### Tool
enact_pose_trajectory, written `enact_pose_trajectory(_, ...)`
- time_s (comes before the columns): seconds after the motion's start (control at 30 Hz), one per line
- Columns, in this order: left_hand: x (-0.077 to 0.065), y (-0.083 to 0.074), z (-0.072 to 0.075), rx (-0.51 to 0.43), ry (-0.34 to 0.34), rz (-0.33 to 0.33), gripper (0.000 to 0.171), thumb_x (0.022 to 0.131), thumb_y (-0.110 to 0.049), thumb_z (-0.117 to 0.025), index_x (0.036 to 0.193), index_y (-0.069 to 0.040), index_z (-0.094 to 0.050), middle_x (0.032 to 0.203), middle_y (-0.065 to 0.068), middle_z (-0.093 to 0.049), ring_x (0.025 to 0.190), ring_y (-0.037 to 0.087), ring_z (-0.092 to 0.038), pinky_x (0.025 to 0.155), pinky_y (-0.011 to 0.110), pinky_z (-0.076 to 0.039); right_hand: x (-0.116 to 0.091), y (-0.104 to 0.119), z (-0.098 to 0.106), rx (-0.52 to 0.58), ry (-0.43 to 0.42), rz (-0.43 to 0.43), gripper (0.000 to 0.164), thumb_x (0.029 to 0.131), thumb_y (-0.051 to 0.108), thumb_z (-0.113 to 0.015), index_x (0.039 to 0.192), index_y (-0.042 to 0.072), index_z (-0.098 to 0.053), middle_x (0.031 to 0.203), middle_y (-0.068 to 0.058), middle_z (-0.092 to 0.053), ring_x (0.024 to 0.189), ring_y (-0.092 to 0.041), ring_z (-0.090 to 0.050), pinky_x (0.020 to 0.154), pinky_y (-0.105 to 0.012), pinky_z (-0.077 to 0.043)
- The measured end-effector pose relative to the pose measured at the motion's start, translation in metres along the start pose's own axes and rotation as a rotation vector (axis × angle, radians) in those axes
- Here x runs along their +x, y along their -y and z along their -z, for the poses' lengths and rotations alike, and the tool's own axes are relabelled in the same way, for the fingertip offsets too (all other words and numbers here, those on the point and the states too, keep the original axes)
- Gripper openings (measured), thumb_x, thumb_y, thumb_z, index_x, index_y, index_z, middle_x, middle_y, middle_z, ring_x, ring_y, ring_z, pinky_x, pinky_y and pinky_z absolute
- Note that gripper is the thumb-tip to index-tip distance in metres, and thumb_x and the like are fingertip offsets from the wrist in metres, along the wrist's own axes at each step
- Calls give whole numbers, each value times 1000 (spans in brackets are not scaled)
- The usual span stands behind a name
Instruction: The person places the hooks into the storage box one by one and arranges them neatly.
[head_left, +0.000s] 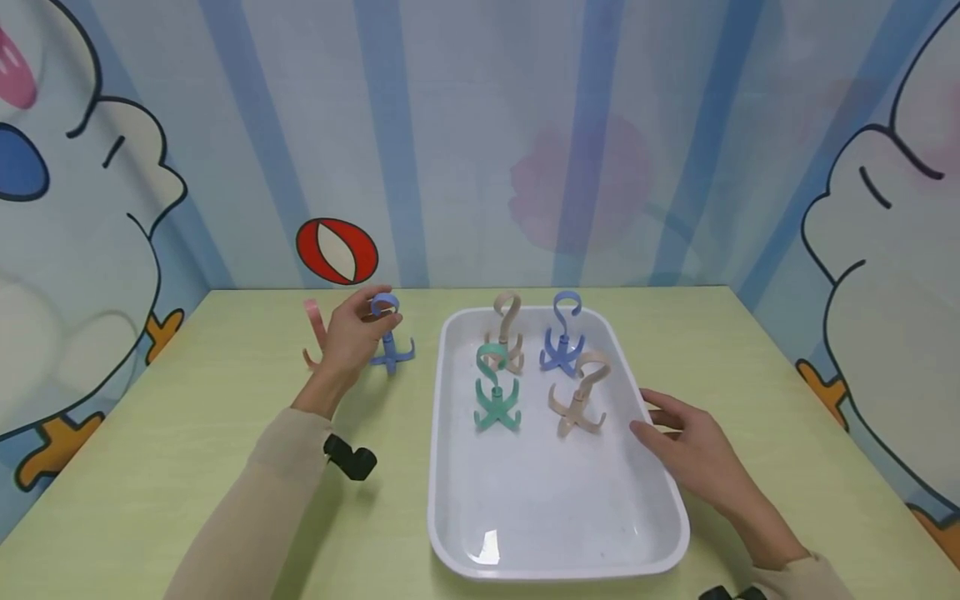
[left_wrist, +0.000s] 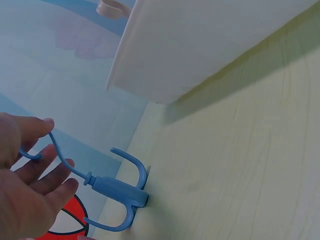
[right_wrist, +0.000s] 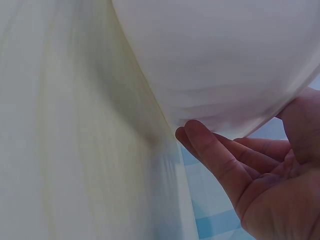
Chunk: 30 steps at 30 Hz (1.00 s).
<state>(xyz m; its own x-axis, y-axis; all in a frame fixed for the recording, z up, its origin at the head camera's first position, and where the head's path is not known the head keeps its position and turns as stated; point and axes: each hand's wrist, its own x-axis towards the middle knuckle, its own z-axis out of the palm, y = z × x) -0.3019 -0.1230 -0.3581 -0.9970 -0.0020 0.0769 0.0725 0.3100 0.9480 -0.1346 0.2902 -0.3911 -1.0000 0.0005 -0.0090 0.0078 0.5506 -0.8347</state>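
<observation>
My left hand (head_left: 351,333) pinches the curved top of a blue four-prong hook (head_left: 389,354) left of the tray. In the left wrist view, the hook's prongs (left_wrist: 135,192) are down by the table, and the thumb and fingers are around its stem. A pink hook (head_left: 315,321) stands behind that hand, partly hidden. My right hand (head_left: 693,446) holds the right side of the white tray (head_left: 444,467), thumb at the rim, fingers against the outer wall (right_wrist: 215,90). Inside the tray stand a green hook (head_left: 497,404), another blue hook (head_left: 562,346) and two beige hooks (head_left: 577,408).
The hooks in the tray stand toward its far half. A pale green table (head_left: 187,467) lies under everything, ending at a blue striped wall (head_left: 487,167) with cartoon figures on both sides. A red and white ball (head_left: 360,250) is printed on the wall.
</observation>
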Motion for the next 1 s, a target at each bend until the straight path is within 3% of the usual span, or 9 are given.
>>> enact_pose_trajectory(0.23,0,5,1,-24,-18,-11,37,104,-13,-69,138,-5,-59,134,17,-67,126,28,-66,114,41,-51,1,1,-1,4,4,3,62,106,21,-65,159,-1,-42,139,-34,-63,108,-39,-76,73,-38,-67)
enact_pose_trajectory(0.37,-1,7,2,-14,-25,-9,34,103,-13,-69,136,-7,-62,126,14,-69,115,23,-67,108,37,-53,2,0,-2,7,2,-1,62,106,21,-65,159,-1,-42,139,-34,-63,107,-39,-76,73,-39,-67)
enact_pose_trajectory(0.6,-2,12,5,-24,-5,-27,37,102,-14,-71,139,-12,-66,125,13,-71,112,23,-71,97,27,-58,2,-1,-3,15,-1,-4,62,105,21,-66,159,-1,-42,139,-34,-63,106,-37,-77,73,-38,-67)
enact_pose_trajectory(0.83,-5,14,9,-64,16,-30,37,101,-14,-73,137,-12,-68,108,-1,-71,93,8,-72,86,21,-61,1,-2,-2,13,-1,-13,62,105,22,-66,159,0,-43,139,-34,-63,105,-36,-77,72,-38,-67)
enact_pose_trajectory(1.0,-8,10,13,-83,27,-22,36,102,-15,-71,138,-12,-68,108,2,-74,101,15,-75,88,22,-62,0,-1,0,13,0,-3,63,105,23,-65,159,0,-42,139,-34,-63,107,-37,-77,73,-38,-67)
